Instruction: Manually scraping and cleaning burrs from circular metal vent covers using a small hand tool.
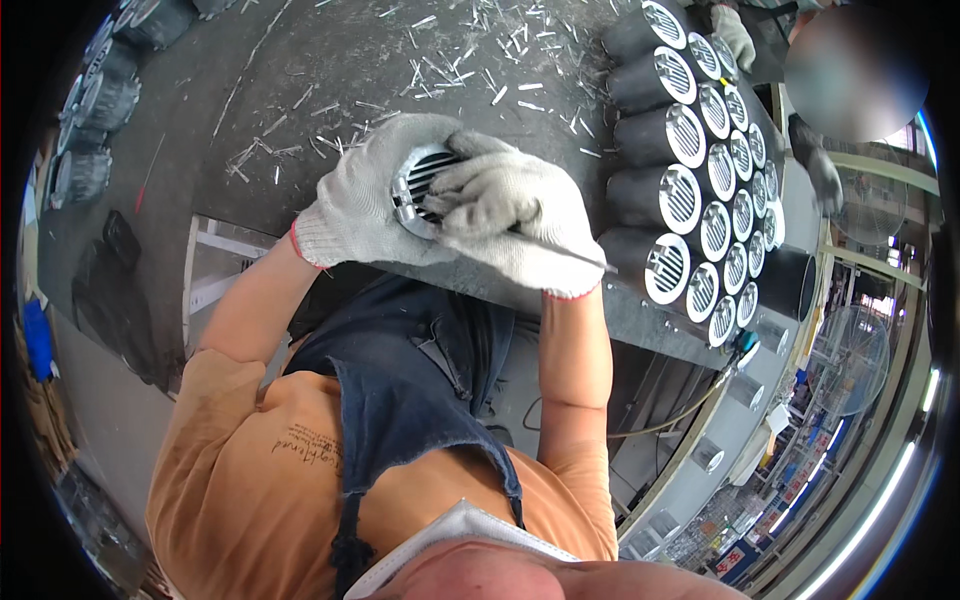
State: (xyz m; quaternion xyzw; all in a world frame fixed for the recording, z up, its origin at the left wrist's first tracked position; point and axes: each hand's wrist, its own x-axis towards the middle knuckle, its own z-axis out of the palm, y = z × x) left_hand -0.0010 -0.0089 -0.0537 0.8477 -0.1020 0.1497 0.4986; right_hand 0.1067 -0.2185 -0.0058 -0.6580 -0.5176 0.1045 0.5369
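A round metal piece with a slotted, grille-like face point(428, 172) is held over the near edge of the grey worktop, its face turned up. My left hand point(362, 190), in a white knit glove, wraps round its rim from the left. My right hand point(525, 200), gloved the same way, is closed with its fingertips against the slots. A thin dark rod point(570, 254) sticks out from under the right palm toward the wrist; its other end is hidden by the fingers. The body of the piece below its face is mostly covered by my left glove.
Dark cylinders with slotted faces point(680, 200) lie stacked at the right. Thin metal strips point(500, 95) litter the worktop's far part. More cylinders point(108, 100) stand far left. Another person's gloved hand point(733, 38) is at the stack's far end. A teal-ended hose point(746, 342) hangs right.
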